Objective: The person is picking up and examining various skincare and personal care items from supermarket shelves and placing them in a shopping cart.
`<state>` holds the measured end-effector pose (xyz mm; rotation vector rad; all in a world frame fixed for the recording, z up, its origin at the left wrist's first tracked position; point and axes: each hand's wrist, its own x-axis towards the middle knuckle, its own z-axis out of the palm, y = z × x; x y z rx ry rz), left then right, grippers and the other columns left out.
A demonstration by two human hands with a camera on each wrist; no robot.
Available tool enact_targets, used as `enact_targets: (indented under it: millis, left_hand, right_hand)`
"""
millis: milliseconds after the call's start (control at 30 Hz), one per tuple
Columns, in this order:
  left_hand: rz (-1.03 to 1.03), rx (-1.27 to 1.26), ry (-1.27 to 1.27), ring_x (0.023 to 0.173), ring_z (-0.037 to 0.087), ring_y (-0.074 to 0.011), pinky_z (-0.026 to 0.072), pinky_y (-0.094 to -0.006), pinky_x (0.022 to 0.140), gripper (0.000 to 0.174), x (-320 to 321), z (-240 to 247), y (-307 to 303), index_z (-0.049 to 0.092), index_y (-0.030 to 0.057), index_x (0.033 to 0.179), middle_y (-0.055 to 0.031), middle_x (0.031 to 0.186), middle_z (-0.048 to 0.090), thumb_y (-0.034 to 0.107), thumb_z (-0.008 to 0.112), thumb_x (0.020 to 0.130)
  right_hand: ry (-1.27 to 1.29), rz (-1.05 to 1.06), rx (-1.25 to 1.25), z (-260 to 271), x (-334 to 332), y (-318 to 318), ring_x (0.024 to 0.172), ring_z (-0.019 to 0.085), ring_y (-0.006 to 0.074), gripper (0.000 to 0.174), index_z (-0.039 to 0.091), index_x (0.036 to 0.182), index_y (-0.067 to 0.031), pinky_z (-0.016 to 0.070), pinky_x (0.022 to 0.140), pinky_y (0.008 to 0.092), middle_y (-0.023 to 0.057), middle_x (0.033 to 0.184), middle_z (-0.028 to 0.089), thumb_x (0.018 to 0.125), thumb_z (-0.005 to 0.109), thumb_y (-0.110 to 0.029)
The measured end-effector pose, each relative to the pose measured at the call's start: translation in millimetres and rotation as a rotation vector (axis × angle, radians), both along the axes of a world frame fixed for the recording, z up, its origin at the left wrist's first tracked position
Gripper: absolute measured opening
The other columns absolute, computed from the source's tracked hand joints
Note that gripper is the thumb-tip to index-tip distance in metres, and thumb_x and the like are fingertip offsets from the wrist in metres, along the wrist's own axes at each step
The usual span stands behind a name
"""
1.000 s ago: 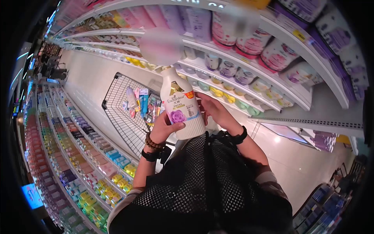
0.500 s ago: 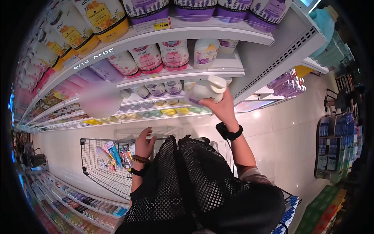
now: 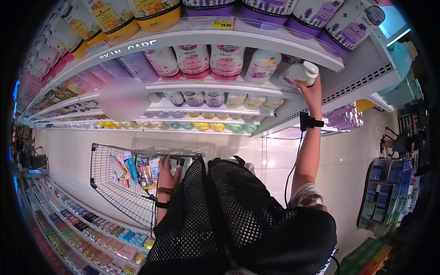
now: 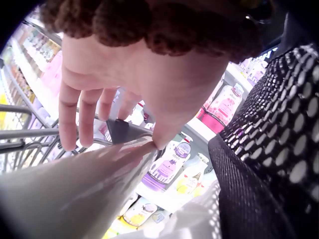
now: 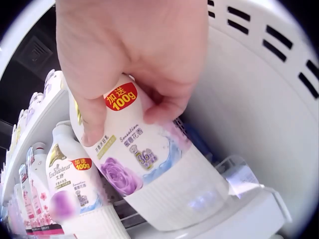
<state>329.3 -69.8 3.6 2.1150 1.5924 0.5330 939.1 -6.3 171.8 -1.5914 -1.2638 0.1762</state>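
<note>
My right hand (image 3: 313,94) grips a white Enchanteur lotion-type bottle (image 3: 295,73) by its upper part, below the pump top, at the right end of a shelf. In the right wrist view the bottle (image 5: 164,184) leans a little, its ribbed base right at the shelf's front lip. Thumb and fingers wrap its shoulders above a purple rose label. A matching bottle (image 5: 82,184) stands to its left. My left hand (image 3: 168,176), fingers loosely spread, is beside the cart's handle end; in the left wrist view the hand (image 4: 134,74) hangs over a glossy pale surface (image 4: 75,184).
A wire shopping cart (image 3: 94,160) with several packaged goods stands at left. White-and-pink abos bottles (image 3: 192,62) fill the same shelf, with purple ones (image 3: 266,13) above. The shelf's perforated side panel (image 3: 362,85) rises just right of my right hand.
Both hands were on the bottle at first; the left let go and moved down beside the cart. My right hand carried the bottle up and right onto the shelf. The view turned toward the shelves.
</note>
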Motion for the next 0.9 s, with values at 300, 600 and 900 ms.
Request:
enact_targets:
  millis: [300,600,900]
  left_hand:
    - [0.112,-0.209,-0.002,0.077,0.068,-0.0322,0.0549,-0.0414,0.073,0.062,-33.7,-25.6,-59.1,0.045,0.0060,0.141,-0.0214,0.117,0.063,0.041,0.066,0.094]
    - [0.185,-0.329,-0.053,0.093,0.065,-0.0453,0.0522,-0.0503,0.080,0.051,-21.4,-13.5,-87.1,0.050,0.0069,0.136,-0.0273,0.108,0.064,0.043,0.052,0.100]
    - [0.189,-0.397,-0.068,0.092,0.066,-0.0439,0.0521,-0.0510,0.079,0.061,-17.7,-4.6,-95.1,0.043,0.0063,0.141,-0.0259,0.097,0.069,0.049,0.052,0.099]
  right_hand:
    - [-0.055,0.230,-0.340,21.1,26.1,-12.5,0.100,0.065,0.0181,0.049,0.059,0.124,0.0023,0.0494,0.092,0.0317,0.0094,0.113,0.069,0.080,0.078,-0.006]
    - [-0.240,0.130,-0.566,31.5,30.8,3.6,0.109,0.060,0.0189,0.051,0.054,0.132,0.0037,0.0455,0.096,0.0310,0.0156,0.122,0.065,0.088,0.073,-0.016]
    - [-0.046,0.078,-0.424,16.6,18.3,-7.3,0.106,0.057,0.0182,0.065,0.046,0.140,0.0049,0.0422,0.098,0.0296,0.0114,0.122,0.061,0.090,0.074,-0.025]
